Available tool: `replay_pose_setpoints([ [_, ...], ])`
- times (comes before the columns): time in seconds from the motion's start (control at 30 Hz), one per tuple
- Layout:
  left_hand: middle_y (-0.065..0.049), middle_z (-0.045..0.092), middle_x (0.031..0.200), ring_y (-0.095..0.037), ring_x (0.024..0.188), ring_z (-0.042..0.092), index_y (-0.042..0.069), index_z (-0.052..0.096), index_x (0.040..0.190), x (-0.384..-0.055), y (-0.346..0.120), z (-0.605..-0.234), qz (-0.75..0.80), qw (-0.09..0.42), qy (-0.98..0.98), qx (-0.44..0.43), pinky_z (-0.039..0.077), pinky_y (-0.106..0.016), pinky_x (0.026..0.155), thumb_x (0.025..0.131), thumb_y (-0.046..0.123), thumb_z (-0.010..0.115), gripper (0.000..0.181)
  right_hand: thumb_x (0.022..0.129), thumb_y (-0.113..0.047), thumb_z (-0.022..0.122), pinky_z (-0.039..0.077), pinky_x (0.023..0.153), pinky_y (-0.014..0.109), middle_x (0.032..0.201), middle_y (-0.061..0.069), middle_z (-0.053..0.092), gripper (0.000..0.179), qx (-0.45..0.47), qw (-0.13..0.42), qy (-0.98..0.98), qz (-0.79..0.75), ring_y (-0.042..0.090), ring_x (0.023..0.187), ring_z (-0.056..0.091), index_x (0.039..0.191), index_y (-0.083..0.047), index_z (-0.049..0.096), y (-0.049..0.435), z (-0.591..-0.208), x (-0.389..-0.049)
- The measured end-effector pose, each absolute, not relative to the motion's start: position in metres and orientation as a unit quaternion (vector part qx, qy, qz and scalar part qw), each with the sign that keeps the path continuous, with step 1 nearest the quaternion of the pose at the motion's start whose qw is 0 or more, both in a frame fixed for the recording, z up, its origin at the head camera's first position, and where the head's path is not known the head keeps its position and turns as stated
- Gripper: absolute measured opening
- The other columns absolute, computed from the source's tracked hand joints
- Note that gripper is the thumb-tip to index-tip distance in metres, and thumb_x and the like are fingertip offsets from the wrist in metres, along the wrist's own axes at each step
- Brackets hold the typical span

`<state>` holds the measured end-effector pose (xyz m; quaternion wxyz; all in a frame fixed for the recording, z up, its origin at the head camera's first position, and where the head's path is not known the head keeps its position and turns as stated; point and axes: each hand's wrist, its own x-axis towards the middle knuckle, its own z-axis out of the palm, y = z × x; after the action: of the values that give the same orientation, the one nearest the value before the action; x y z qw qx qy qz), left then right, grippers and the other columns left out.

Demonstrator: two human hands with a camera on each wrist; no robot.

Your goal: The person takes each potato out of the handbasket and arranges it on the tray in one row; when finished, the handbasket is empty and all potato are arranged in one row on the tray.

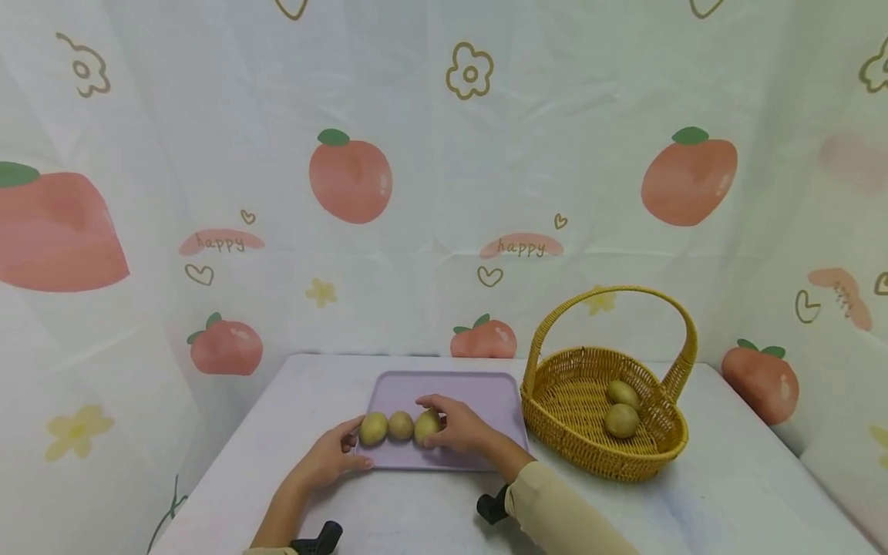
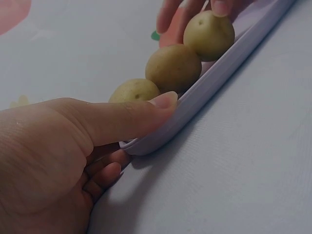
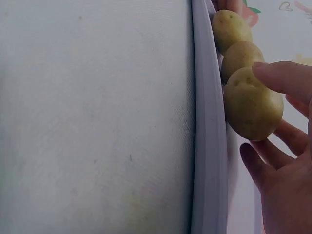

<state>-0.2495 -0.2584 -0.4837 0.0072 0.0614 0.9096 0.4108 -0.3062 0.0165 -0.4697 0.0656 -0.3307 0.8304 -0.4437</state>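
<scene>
Three smooth, rounded potatoes (image 1: 400, 426), yellow-brown and faintly dimpled, lie in a row towards nine o'clock on a lilac, low-rimmed tray (image 1: 479, 387); the right hand (image 1: 461, 424) curls round the three-o'clock potato (image 1: 426, 428), the left hand (image 1: 329, 459) meets the nine-o'clock potato (image 1: 373, 428), though I cannot tell whether it grips; at three o'clock a woven basket (image 1: 590, 452) holds two more potatoes (image 1: 621, 421), and at twelve fruit-printed cloth (image 1: 416, 92) reads "happy"
</scene>
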Motion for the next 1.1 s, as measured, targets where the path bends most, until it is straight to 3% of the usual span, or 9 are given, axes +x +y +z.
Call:
replay_pose_setpoints([
  [0.2,-0.004,0.057,0.097,-0.02,0.089,0.052,-0.002,0.048,0.14,-0.249,-0.258,-0.483,0.412,0.006,0.909,0.061,0.044,-0.04,0.082,0.067,0.019,0.088,0.086,0.079,-0.011,0.077,0.043,0.098,0.045,0.135,0.011,0.055,0.063,-0.337,0.031,0.836,-0.432,0.03,0.122,0.051,0.137,-0.004,0.053,0.033,-0.455,-0.3],
  [0.33,-0.004,0.057,0.096,-0.02,0.089,0.052,-0.002,0.048,0.14,-0.25,-0.258,-0.483,0.412,0.006,0.909,0.062,0.044,-0.04,0.081,0.067,0.019,0.089,0.086,0.081,-0.008,0.076,0.043,0.095,0.052,0.13,0.014,0.058,0.056,-0.361,0.001,0.83,-0.425,0.033,0.115,0.056,0.132,-0.003,0.056,0.054,-0.441,-0.295],
  [0.43,-0.005,0.057,0.097,-0.02,0.089,0.052,-0.002,0.048,0.14,-0.25,-0.259,-0.485,0.413,0.008,0.909,0.057,0.044,-0.04,0.082,0.067,0.019,0.089,0.086,0.083,-0.008,0.074,0.045,0.093,0.05,0.124,0.01,0.062,0.048,-0.38,-0.003,0.831,-0.407,0.032,0.109,0.06,0.129,-0.005,0.059,0.07,-0.428,-0.292],
  [0.67,-0.005,0.057,0.097,-0.02,0.089,0.052,-0.003,0.047,0.14,-0.25,-0.258,-0.483,0.411,0.008,0.91,0.06,0.044,-0.04,0.082,0.067,0.019,0.089,0.087,0.085,-0.013,0.073,0.049,0.089,0.043,0.113,0.001,0.065,0.038,-0.393,0.041,0.846,-0.359,0.017,0.101,0.062,0.122,-0.011,0.064,0.113,-0.392,-0.284],
  [0.77,-0.005,0.057,0.098,-0.02,0.089,0.052,-0.003,0.047,0.14,-0.25,-0.259,-0.482,0.41,0.006,0.91,0.064,0.044,-0.04,0.082,0.067,0.019,0.089,0.086,0.086,-0.016,0.074,0.05,0.087,0.04,0.11,-0.003,0.064,0.037,-0.376,0.065,0.862,-0.335,0.018,0.101,0.062,0.121,-0.016,0.064,0.133,-0.378,-0.281],
  [0.9,-0.005,0.057,0.099,-0.02,0.09,0.052,-0.003,0.048,0.14,-0.249,-0.259,-0.482,0.408,0.007,0.911,0.066,0.044,-0.04,0.082,0.068,0.019,0.088,0.086,0.086,-0.017,0.073,0.05,0.084,0.038,0.11,-0.001,0.065,0.036,-0.356,0.084,0.875,-0.316,0.026,0.101,0.061,0.121,-0.015,0.065,0.161,-0.363,-0.28],
  [1.1,-0.006,0.059,0.103,-0.022,0.093,0.055,-0.003,0.047,0.14,-0.25,-0.26,-0.484,0.407,0.01,0.911,0.067,0.045,-0.044,0.085,0.068,0.021,0.088,0.087,0.086,-0.018,0.074,0.05,0.083,0.037,0.111,0.008,0.066,0.038,-0.345,0.081,0.888,-0.293,0.026,0.098,0.061,0.119,-0.004,0.065,0.2,-0.349,-0.287],
])
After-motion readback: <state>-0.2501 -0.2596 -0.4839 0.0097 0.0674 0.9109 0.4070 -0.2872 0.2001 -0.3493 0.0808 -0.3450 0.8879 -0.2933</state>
